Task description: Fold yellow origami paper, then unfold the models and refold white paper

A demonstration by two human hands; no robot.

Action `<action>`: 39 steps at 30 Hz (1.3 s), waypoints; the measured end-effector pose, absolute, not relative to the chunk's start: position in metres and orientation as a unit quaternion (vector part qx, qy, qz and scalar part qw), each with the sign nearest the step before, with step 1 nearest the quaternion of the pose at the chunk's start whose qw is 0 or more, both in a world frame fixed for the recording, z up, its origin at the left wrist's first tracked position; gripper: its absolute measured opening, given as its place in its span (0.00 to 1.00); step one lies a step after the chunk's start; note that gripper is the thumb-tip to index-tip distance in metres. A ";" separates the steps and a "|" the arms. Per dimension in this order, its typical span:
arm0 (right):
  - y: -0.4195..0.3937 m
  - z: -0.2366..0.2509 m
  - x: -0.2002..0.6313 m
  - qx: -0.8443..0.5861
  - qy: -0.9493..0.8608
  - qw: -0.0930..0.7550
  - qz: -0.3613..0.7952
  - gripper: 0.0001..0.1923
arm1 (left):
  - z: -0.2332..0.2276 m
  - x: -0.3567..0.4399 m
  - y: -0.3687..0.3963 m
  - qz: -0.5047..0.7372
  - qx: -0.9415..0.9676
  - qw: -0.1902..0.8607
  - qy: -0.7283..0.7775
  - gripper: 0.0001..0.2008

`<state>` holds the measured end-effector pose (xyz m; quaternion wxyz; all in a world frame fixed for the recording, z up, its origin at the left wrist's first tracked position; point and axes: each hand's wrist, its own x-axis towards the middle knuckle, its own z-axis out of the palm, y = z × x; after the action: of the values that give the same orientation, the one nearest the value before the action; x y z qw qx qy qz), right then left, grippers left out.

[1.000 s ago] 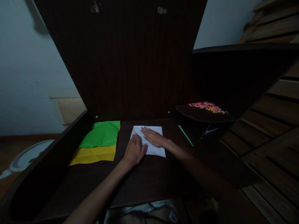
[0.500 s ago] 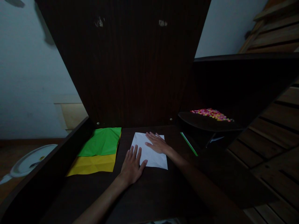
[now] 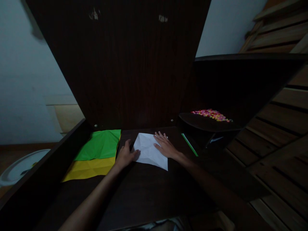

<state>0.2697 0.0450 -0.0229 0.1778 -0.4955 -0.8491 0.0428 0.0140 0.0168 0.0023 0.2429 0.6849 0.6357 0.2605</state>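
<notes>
A creased white sheet of paper lies on the dark desk in the middle of the head view. My right hand rests flat on its right side, fingers stretched out. At the sheet's left edge is my left hand, its thumb touching the paper near the lower left corner. The fingers of that hand are bent and apart from the thumb, just outside the edge. Left of it, a green sheet overlaps a yellow sheet.
A thin green and white strip lies to the right. Many small pink, red and yellow pieces sit on a curved shelf. A raised side board borders the desk's left, with a white oval object beyond it.
My left hand has slid left off the white sheet's middle to its left edge, fingers now bent. My right hand stays flat on the paper. The view has shifted slightly.
</notes>
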 end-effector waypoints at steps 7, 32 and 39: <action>0.020 -0.022 0.283 -0.481 -0.850 0.194 0.090 0.28 | 0.010 0.016 0.063 0.233 0.646 0.320 0.653 0.31; 0.053 0.009 0.329 -0.527 -0.641 0.533 0.164 0.26 | 0.069 0.055 -0.026 0.118 0.949 -0.177 0.233 0.08; 0.033 -0.008 0.304 -0.520 -0.743 0.386 0.169 0.25 | 0.024 0.066 -0.047 0.046 0.957 -0.002 0.287 0.13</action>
<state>0.3040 0.0331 -0.0077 0.3858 -0.5203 -0.7430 0.1685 0.0664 -0.0473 0.0242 -0.0025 0.9567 0.2873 0.0459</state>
